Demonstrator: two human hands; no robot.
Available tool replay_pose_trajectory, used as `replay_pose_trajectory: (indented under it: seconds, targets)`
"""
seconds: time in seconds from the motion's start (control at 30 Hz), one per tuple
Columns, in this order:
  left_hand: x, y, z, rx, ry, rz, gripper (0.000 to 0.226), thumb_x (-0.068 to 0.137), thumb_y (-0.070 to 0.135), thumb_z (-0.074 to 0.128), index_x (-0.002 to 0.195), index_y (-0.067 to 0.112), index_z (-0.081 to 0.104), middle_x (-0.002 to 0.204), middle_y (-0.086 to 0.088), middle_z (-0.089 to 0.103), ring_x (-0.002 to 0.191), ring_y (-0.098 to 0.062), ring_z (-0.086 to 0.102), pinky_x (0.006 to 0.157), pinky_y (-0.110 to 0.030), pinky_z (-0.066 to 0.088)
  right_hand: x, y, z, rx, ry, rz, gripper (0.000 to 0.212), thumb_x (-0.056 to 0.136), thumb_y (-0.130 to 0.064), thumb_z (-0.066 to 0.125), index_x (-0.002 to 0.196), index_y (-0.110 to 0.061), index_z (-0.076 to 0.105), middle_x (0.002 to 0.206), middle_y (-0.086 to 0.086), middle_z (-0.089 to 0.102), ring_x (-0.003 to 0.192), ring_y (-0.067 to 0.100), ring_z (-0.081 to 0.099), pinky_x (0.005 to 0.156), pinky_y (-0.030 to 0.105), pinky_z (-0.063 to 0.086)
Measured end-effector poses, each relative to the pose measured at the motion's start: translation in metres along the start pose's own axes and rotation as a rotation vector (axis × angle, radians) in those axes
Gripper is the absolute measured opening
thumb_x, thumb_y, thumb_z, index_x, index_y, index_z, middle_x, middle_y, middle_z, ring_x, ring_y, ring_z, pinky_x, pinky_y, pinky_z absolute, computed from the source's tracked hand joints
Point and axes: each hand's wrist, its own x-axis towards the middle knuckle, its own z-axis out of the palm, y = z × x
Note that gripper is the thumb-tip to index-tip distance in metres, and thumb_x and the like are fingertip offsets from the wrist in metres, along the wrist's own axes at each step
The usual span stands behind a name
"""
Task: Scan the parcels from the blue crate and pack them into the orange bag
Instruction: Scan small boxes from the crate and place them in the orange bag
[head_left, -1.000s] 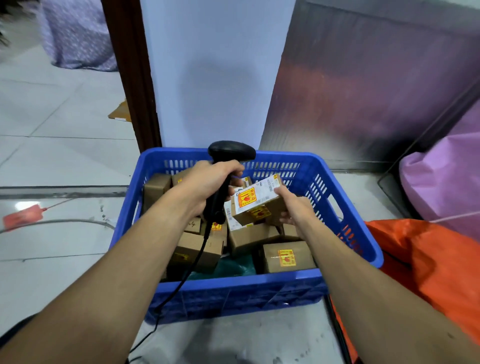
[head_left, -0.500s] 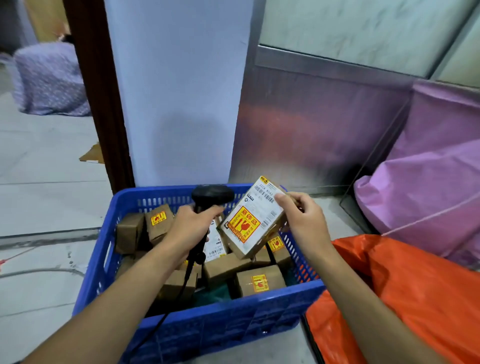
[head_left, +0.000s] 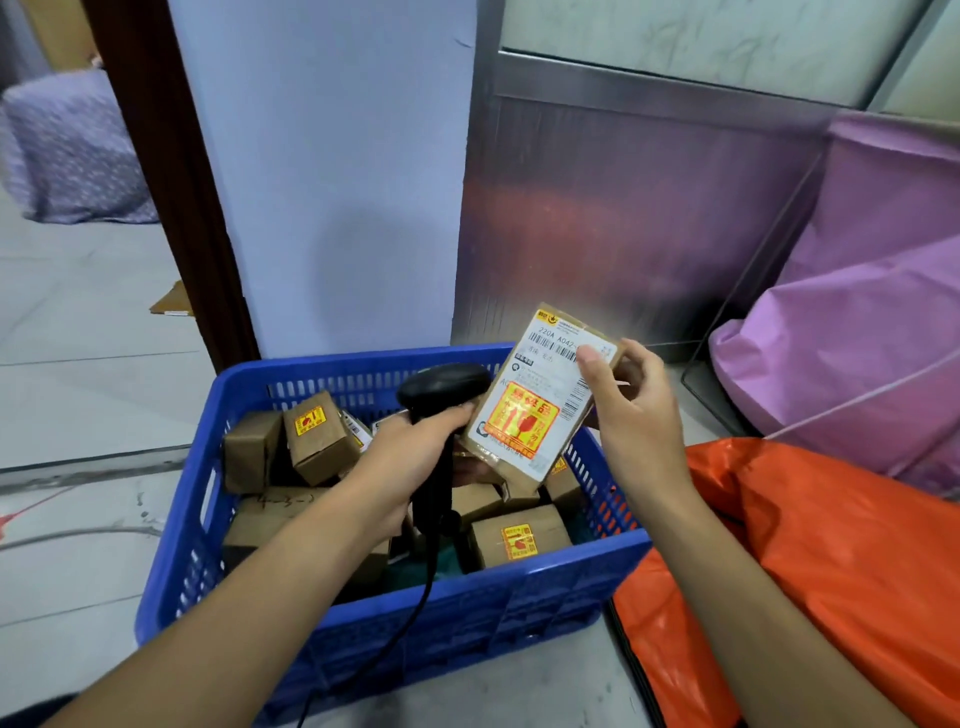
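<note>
Cardboard fills our right hand (head_left: 639, 415): the parcel (head_left: 530, 405) hangs above the far right corner of the blue crate (head_left: 363, 639), clear of the other parcels (head_left: 519, 535) lying inside it. We pinch it at its upper end, thumb on the labelled face and fingers curled behind. Its long axis is tilted, with the low end toward the crate's middle and the high end up and out past the crate's right rim.

The label faces us and the scanner (head_left: 441, 384), which our left hand (head_left: 410, 457) grips round the handle over the crate's middle. The scanner's head is just beside the parcel's left edge, and we cannot tell whether they touch. The main barcode sits near the parcel's top, higher than the scanner head, so we judge the scan calls for a small change of aim.

The orange bag (head_left: 831, 571) lies right of the crate, close against its near right corner. Our right hand is the nearer one, so the parcel would go rightward and down from the crate's rim.
</note>
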Motion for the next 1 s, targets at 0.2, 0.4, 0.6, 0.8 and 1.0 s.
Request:
replay_pose_trajectory:
  seconds: [0.2,0.4,0.6,0.8,1.0]
  targets:
    - [0.001,0.0,0.003,-0.061,-0.03,0.019,0.018,0.101,0.027,0.065,0.111,0.014,0.071,0.095,-0.008,0.081,0.094,-0.027,0.079,0.076,-0.033,0.065,-0.008,0.005,0.011,0.115,-0.182,0.13,0.049,0.092,-0.033,0.074,0.134,-0.022,0.052,0.115,-0.007,0.074,0.094,0.004,0.075,0.068,0.019,0.06]
    - [0.002,-0.001,0.002,0.036,0.01,0.047,0.024,0.099,0.034,0.066,0.113,0.015,0.072,0.091,-0.005,0.081,0.068,-0.014,0.074,0.056,-0.022,0.056,-0.014,0.01,0.017,0.138,-0.258,0.168,0.048,0.084,-0.033,0.08,0.125,-0.022,0.06,0.11,-0.01,0.077,0.097,0.007,0.075,0.074,0.021,0.061]
    - [0.002,0.0,-0.005,0.033,0.0,0.102,0.026,0.097,0.034,0.07,0.112,0.013,0.07,0.086,-0.002,0.08,0.059,-0.013,0.065,0.054,-0.023,0.054,-0.005,0.013,0.002,0.119,-0.254,0.183,0.039,0.086,-0.029,0.079,0.121,-0.025,0.063,0.108,-0.006,0.078,0.093,0.009,0.077,0.069,0.02,0.06]
    - [0.002,-0.001,-0.011,0.006,-0.114,0.17,0.019,0.098,0.027,0.068,0.097,0.008,0.069,0.063,-0.003,0.054,0.051,-0.013,0.048,0.051,-0.026,0.046,0.016,0.034,-0.014,-0.115,-0.228,0.22,0.048,0.088,-0.039,0.076,0.13,-0.023,0.058,0.115,-0.005,0.075,0.093,0.008,0.076,0.074,0.025,0.062]
    - [-0.006,-0.005,-0.004,0.004,-0.128,0.2,0.017,0.094,0.021,0.07,0.087,0.006,0.068,0.056,-0.004,0.048,0.044,-0.016,0.041,0.048,-0.028,0.041,0.029,0.056,-0.029,-0.298,-0.266,0.208,0.055,0.085,-0.046,0.079,0.129,-0.023,0.056,0.115,-0.005,0.073,0.099,0.01,0.073,0.089,0.036,0.06]
